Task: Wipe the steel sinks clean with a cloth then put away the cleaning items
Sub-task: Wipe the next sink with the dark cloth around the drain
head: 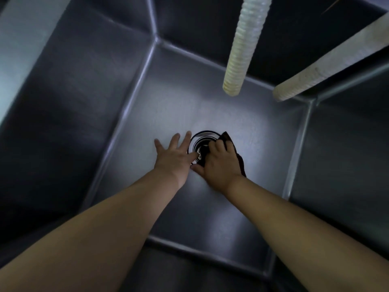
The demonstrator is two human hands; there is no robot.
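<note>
Reaching down into the deep steel sink (172,106), we have both hands on its floor at the drain (201,142), which sits a little toward 1 o'clock of the floor's middle. Our left hand (175,153) lies flat with fingers straight and spread, pointing toward 12 to 1 o'clock, its thumb tip just at the drain's 8 o'clock rim; it holds nothing. Our right hand (221,164) is curled over a dark cloth (235,153), gripping it and pressing it against the drain's 3 to 5 o'clock side. The cloth is bunched under the palm; what shows runs lengthwise from a pointed corner at 12 o'clock, beside the drain rim, down to a fold at 5 o'clock by our wrist. The two hands sit close together, thumbs nearly meeting at the drain's 6 o'clock edge; we cannot tell whether they touch. Above the floor, two pale ribbed hoses hang: one (242,49) pointing down toward 6 o'clock, the other (328,62) slanting in from 2 o'clock, its end toward 8 o'clock.
</note>
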